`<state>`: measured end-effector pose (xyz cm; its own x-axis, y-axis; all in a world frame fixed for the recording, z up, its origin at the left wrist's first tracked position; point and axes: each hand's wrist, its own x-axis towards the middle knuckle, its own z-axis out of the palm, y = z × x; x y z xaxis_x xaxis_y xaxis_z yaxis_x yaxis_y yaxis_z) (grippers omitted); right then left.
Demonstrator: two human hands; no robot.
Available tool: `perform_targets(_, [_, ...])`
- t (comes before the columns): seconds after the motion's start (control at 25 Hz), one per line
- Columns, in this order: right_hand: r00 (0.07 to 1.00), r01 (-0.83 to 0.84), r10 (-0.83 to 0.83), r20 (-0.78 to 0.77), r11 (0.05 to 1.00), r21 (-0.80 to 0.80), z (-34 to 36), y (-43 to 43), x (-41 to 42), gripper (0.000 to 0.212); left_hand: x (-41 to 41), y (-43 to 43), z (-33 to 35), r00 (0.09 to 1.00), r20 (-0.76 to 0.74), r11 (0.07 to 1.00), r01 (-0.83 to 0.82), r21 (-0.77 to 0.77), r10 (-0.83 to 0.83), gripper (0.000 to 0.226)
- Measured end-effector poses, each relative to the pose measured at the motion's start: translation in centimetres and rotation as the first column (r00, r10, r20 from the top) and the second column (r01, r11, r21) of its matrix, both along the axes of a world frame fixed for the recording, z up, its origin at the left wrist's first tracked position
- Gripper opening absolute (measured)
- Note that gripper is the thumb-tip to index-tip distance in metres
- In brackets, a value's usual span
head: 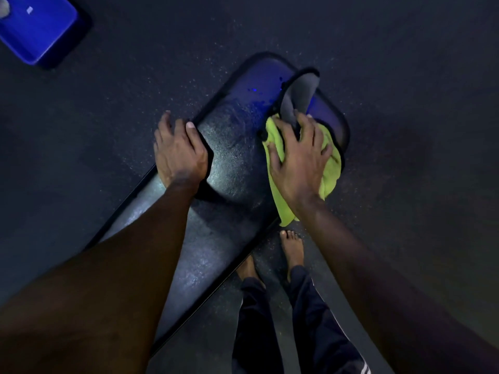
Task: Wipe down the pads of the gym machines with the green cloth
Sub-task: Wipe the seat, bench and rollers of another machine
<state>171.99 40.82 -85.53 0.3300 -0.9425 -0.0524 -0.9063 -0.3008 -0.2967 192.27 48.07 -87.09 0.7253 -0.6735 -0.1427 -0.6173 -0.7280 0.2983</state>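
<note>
Head view: green cloth (pixel 330 171) beneath right hand (pixel 299 160).

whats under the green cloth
The black pad: the cloth lies on it near its far end, with the right hand pressing on top. The patch of pad directly beneath is covered, so its condition cannot be seen.

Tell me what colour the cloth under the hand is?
The cloth is bright yellow-green; the head view shows it.
</note>
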Motion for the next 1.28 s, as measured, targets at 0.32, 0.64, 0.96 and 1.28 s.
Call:
perform_targets(0.32, [0.885, -0.457, 0.459, -0.075, 0.888, 0.044, 0.8, -1.2, 9.0, 0.048, 0.2, -0.2, 0.3, 0.999, -0.053, 1.000, 0.004, 0.025, -0.003, 0.046])
perform_targets(0.64, [0.885, -0.458, 0.460, -0.069, 0.888, 0.038, 1.6, -7.5, 10.3, 0.047, 0.6, -0.1, -0.1, 0.998, -0.052, 0.999, 0.032, 0.027, -0.031, 0.049])
perform_targets(0.96, [0.919, -0.380, 0.387, -0.079, 0.920, 0.097, 1.6, -4.7, 11.7, 0.048, 0.7, -0.5, 0.2, 0.994, -0.106, 0.997, 0.019, 0.074, -0.011, 0.053])
perform_targets(1.28, [0.945, -0.314, 0.319, -0.077, 0.947, 0.071, 1.4, -7.9, 9.6, 0.048, 0.5, -0.6, 0.2, 0.993, -0.117, 0.997, 0.036, 0.064, -0.028, 0.045])
